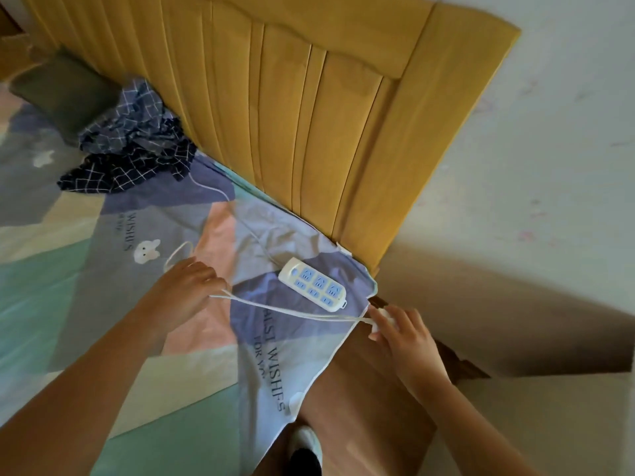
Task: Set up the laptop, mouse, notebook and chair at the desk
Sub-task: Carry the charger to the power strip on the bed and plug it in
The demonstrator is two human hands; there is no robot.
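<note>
No laptop, mouse, notebook or chair is in view. I look down at a bed corner. My left hand point(185, 286) is closed on a white cable point(292, 312) that stretches tight across the sheet. My right hand point(402, 333), at the bed's edge, grips the cable's other end, where a white plug or adapter shows between the fingers. A white power strip point(312, 284) with blue sockets lies on the sheet just beyond the taut cable, and its own thin cord runs away toward the headboard.
A yellow wooden headboard point(309, 115) stands behind the bed, against a white wall point(549, 149). Crumpled dark checked cloth point(130, 149) and a green pillow point(65, 87) lie at the far left. The patterned sheet point(103, 269) hangs over the brown bed side point(371, 389).
</note>
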